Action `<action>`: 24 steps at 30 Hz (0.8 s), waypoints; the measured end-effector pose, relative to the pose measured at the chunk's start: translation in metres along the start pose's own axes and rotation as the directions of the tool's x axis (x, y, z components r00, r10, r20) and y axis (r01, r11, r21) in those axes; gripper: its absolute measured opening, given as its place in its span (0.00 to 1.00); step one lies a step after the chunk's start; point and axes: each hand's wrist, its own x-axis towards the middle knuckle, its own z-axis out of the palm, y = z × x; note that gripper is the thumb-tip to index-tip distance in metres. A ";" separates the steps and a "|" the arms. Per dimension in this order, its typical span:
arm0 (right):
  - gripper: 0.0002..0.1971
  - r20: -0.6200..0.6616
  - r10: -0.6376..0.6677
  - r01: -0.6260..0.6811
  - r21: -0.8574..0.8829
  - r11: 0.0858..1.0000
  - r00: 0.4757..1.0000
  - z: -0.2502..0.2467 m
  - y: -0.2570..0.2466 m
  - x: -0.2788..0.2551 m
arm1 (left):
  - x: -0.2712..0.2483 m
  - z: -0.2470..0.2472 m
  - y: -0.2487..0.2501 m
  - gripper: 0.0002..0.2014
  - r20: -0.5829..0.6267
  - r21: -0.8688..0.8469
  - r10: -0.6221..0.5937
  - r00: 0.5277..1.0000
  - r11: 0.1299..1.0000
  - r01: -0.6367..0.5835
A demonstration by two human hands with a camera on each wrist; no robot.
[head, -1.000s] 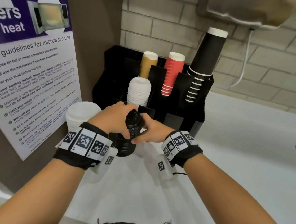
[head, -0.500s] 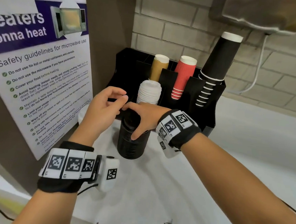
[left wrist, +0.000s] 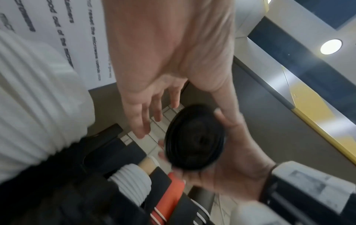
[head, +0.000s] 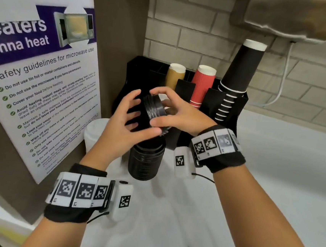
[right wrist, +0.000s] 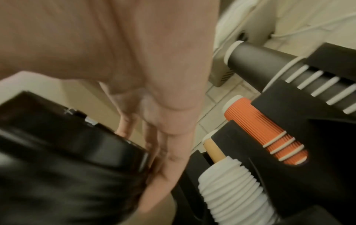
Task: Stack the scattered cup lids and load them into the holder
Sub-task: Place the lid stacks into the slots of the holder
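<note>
— What does the right hand [head: 179,115] hold?
— Its grip curls round a short tilted stack of black lids [head: 154,107], just in front of the black holder [head: 230,118].
— And the left hand [head: 126,123]?
— Fingers spread, open beside that stack, above the taller black lid stack [head: 145,160] on the worktop [head: 272,173].
— Any writing?
— The poster [head: 40,83] left of both grips reads "Safety guidelines for microwave use".

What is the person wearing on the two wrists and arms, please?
Both forearms are bare, with no sleeves. Each wrist has a black fabric band carrying a strip of white square tags printed with black square-pattern codes. A small white box with its own code hangs beside the left band, and a similar one by the right band; a thin black cable runs from it.
</note>
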 end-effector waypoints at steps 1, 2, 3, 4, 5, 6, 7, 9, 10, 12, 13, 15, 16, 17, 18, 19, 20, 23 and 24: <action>0.32 0.010 -0.015 0.015 0.057 0.998 1.000 0.001 -0.002 -0.005 | 0.000 0.004 -0.001 0.47 0.053 -0.032 0.005 0.999 0.999 -0.003; 0.32 0.020 -0.027 0.025 0.082 0.996 0.999 0.001 -0.003 -0.009 | 0.000 0.007 -0.001 0.48 0.082 -0.066 0.020 0.996 0.998 -0.015; 0.33 0.025 -0.034 0.031 0.087 0.996 0.999 0.002 -0.003 -0.011 | -0.001 0.009 -0.001 0.48 0.086 -0.092 0.039 0.996 0.995 -0.031; 0.33 0.017 -0.033 0.031 0.086 0.996 0.999 0.001 -0.004 -0.014 | 0.000 0.010 -0.001 0.47 0.080 -0.109 0.057 0.995 0.993 -0.048; 0.33 0.004 -0.028 0.027 0.085 0.996 1.000 -0.001 -0.005 -0.016 | 0.001 0.011 -0.001 0.47 0.072 -0.116 0.069 0.995 0.991 -0.060; 0.33 -0.003 -0.022 0.022 0.085 0.996 1.000 -0.003 -0.005 -0.018 | 0.001 0.012 -0.001 0.46 0.066 -0.114 0.074 0.995 0.991 -0.066; 0.33 -0.003 -0.016 0.016 0.087 0.996 1.000 -0.005 -0.005 -0.019 | 0.002 0.013 -0.001 0.46 0.067 -0.109 0.072 0.995 0.992 -0.065; 0.35 -0.004 0.002 -0.001 0.110 0.994 1.000 -0.007 -0.004 -0.022 | 0.002 0.015 -0.002 0.47 0.076 -0.090 0.059 0.995 0.995 -0.052; 0.35 -0.006 0.009 -0.008 0.124 0.992 1.000 -0.008 -0.004 -0.023 | 0.002 0.016 -0.001 0.48 0.081 -0.080 0.053 0.995 0.996 -0.047; 0.36 -0.016 0.008 -0.006 0.118 0.993 1.000 -0.008 -0.004 -0.024 | 0.002 0.017 -0.002 0.49 0.093 -0.071 0.046 0.995 0.997 -0.040; 0.36 -0.028 0.002 0.000 0.095 0.996 1.000 -0.008 -0.003 -0.024 | 0.002 0.017 -0.002 0.49 0.099 -0.071 0.043 0.994 0.997 -0.036; 0.35 -0.062 -0.014 0.016 0.037 0.999 0.998 -0.009 -0.003 -0.024 | 0.003 0.017 -0.003 0.50 0.111 -0.069 0.034 0.993 0.997 -0.027; 0.35 -0.077 -0.024 0.025 0.012 1.000 0.997 -0.009 -0.003 -0.024 | 0.004 0.017 -0.003 0.51 0.116 -0.067 0.032 0.993 0.997 -0.024; 0.34 -0.088 -0.034 0.033 -0.009 0.999 0.996 -0.010 -0.002 -0.024 | 0.004 0.017 -0.003 0.52 0.120 -0.066 0.031 0.992 0.998 -0.023; 0.34 -0.096 -0.043 0.041 -0.028 0.999 0.994 -0.009 -0.002 -0.023 | 0.005 0.018 -0.003 0.52 0.125 -0.065 0.033 0.992 0.998 -0.025; 0.34 -0.101 -0.052 0.047 -0.046 0.998 0.994 -0.009 -0.001 -0.021 | 0.006 0.018 -0.004 0.53 0.131 -0.066 0.035 0.991 0.997 -0.027; 0.33 -0.102 -0.061 0.055 -0.061 0.997 0.993 -0.010 0.000 -0.019 | 0.008 0.018 -0.004 0.54 0.139 -0.067 0.038 0.990 0.997 -0.029; 0.31 -0.158 -0.103 0.094 -0.060 0.994 0.982 -0.020 0.006 -0.012 | 0.011 0.016 -0.004 0.52 0.107 -0.047 0.036 0.994 0.998 -0.031; 0.30 -0.222 -0.106 0.101 -0.033 0.994 0.969 -0.027 0.010 -0.009 | 0.012 0.014 -0.004 0.49 0.069 -0.042 0.031 0.997 0.999 -0.028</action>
